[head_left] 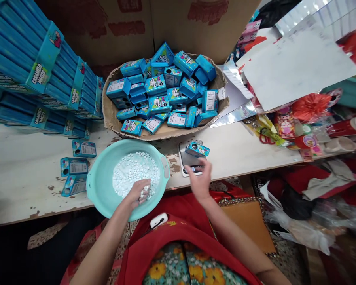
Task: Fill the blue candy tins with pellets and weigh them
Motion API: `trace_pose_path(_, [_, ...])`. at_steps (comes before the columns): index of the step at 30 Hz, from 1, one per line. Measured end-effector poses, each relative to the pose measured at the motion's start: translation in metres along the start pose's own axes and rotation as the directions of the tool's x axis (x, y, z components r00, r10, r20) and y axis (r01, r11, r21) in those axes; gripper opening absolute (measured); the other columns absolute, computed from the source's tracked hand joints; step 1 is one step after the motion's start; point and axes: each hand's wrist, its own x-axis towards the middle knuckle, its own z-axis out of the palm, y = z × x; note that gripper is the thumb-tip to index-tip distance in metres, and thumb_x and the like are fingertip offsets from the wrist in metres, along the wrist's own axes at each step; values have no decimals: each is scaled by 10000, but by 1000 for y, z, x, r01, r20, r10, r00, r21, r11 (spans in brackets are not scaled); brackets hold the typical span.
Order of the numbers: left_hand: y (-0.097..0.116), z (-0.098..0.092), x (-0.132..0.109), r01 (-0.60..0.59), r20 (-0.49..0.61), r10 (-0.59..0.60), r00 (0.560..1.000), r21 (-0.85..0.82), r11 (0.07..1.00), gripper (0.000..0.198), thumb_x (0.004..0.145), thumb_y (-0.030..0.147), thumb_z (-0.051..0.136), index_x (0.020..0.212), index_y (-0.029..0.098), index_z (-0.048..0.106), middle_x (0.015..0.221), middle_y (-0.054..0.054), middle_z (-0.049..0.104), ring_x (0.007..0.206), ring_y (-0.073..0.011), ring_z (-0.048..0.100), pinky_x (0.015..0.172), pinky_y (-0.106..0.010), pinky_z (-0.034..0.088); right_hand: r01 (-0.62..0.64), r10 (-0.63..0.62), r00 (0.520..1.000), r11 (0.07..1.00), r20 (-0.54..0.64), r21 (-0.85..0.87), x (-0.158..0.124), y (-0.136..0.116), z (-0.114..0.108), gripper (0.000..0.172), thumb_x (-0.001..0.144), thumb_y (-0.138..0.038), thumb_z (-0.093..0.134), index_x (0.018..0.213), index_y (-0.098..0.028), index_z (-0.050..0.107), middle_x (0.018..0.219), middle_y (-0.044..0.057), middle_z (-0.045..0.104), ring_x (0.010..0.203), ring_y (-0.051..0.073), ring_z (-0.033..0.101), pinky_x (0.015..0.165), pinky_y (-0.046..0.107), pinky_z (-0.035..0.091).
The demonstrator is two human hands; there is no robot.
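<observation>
My left hand (139, 194) is inside a teal bowl (101, 180), its fingers curled round a scoop of small white candies (135, 170). My right hand (199, 179) hovers with fingers spread over the near edge of a small digital scale (184, 157). A little blue candy box (197, 149) lies on the scale's platform, just beyond my fingertips.
A cardboard tray (109, 118) heaped with several blue boxes sits behind the bowl. Tall stacks of blue display packs (41, 71) fill the left. Three loose boxes (74, 166) lie left of the bowl. Papers, wrappers and red items (308, 107) clutter the right.
</observation>
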Motion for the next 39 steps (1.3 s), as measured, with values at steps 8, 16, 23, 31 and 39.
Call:
trace_pose_path(8, [23, 0, 14, -84, -118, 16, 993, -602, 794, 279, 774, 338, 613, 626, 150, 469, 685, -64, 602, 525, -93, 554, 363, -142, 318, 154, -142, 978, 986, 154, -67, 76, -8, -18, 436, 697, -472, 712, 1012, -190, 606, 967, 42, 623, 894, 210, 590, 837, 377, 475])
trace_pose_path(16, [91, 34, -51, -593, -421, 419, 805, -541, 596, 347, 823, 393, 555, 593, 176, 414, 535, 45, 370, 428, -50, 378, 375, -166, 291, 459, -434, 749, 885, 500, 81, -11, -93, 15, 313, 768, -405, 708, 1017, -237, 620, 928, 59, 639, 882, 228, 585, 785, 365, 471])
trace_pose_path(23, [98, 50, -58, -806, -645, 524, 557, -269, 527, 260, 831, 334, 567, 641, 167, 505, 552, 27, 510, 597, -123, 590, 661, -275, 483, 553, -424, 643, 833, 637, -3, -34, -93, 57, 265, 795, -370, 685, 995, -211, 618, 895, 69, 634, 866, 239, 565, 763, 359, 433])
trace_pose_path(31, [95, 44, -57, -831, -631, 561, 536, -277, 482, 212, 834, 367, 543, 759, 168, 547, 587, 21, 556, 556, -140, 595, 684, -347, 517, 532, -397, 648, 847, 650, -14, -33, -100, 60, 283, 794, -379, 685, 1012, -213, 615, 913, 69, 634, 888, 240, 562, 766, 357, 425])
trace_pose_path(39, [107, 40, -59, -816, -599, 568, 565, -304, 491, 227, 847, 394, 509, 793, 180, 560, 624, 11, 552, 545, -132, 569, 615, -322, 514, 421, -396, 706, 901, 587, 102, -20, -95, 55, 291, 766, -372, 713, 994, -215, 625, 910, 57, 641, 888, 230, 578, 788, 362, 448])
